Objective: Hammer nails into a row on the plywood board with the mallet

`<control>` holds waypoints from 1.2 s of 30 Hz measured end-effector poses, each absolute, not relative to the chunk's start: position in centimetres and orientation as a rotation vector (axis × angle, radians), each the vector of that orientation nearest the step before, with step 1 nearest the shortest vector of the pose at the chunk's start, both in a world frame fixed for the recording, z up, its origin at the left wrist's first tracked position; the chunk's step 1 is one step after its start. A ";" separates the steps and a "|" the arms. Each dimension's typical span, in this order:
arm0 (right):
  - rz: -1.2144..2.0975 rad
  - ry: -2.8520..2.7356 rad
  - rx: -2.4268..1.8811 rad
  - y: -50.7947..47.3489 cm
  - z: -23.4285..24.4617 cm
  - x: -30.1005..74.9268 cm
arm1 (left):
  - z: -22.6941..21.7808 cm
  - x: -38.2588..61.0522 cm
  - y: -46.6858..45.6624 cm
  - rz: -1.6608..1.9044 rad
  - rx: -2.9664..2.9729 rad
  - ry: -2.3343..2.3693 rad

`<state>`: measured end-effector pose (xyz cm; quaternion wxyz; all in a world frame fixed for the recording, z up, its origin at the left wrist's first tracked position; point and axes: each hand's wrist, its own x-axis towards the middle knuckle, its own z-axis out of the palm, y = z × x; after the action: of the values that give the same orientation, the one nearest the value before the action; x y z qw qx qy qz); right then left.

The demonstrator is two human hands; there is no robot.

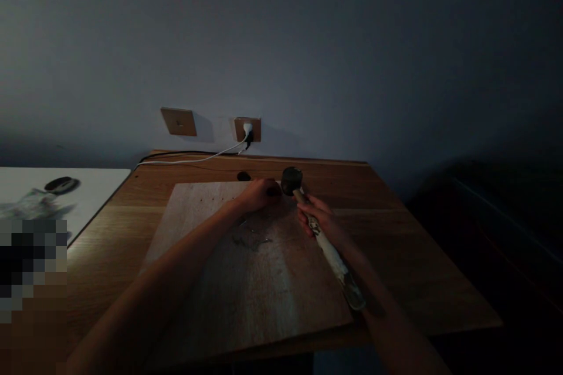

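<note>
My right hand (320, 220) is wrapped round the pale wooden handle of a mallet (328, 246), close to its dark round head (291, 180), which hangs just above the far edge of a wooden board (250, 281). My left hand (259, 193) reaches forward to the board's far edge with its fingers curled round a small dark thing that I cannot make out, right beside the mallet head. Pale scuff marks (250, 240) show on the board between my arms.
The board lies on a wooden table (396, 246) against a grey wall. A small dark object (243, 176) sits behind the board. A white cable (193, 159) runs to a wall socket (247, 129). A white surface (88, 187) adjoins at left. The room is dim.
</note>
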<state>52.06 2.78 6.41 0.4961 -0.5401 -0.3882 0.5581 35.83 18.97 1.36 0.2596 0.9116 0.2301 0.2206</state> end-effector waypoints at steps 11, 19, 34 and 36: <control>1.342 -0.957 -1.313 2.7 6.1 52.1 | 1.2 35.9 19.0 0.615 2.463 0.616; 1.317 -0.954 -1.316 2.7 6.2 52.1 | 1.3 35.8 18.9 0.607 2.453 0.595; 1.301 -0.929 -1.341 2.9 6.6 52.0 | 1.7 35.9 18.8 0.660 2.414 0.593; 1.297 -0.937 -1.340 2.9 6.6 52.0 | 1.7 35.9 18.8 0.658 2.403 0.591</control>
<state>52.04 2.87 6.62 0.5031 -0.5549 -0.3878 0.5372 35.86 18.75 1.75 0.2868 0.8991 0.2210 0.2461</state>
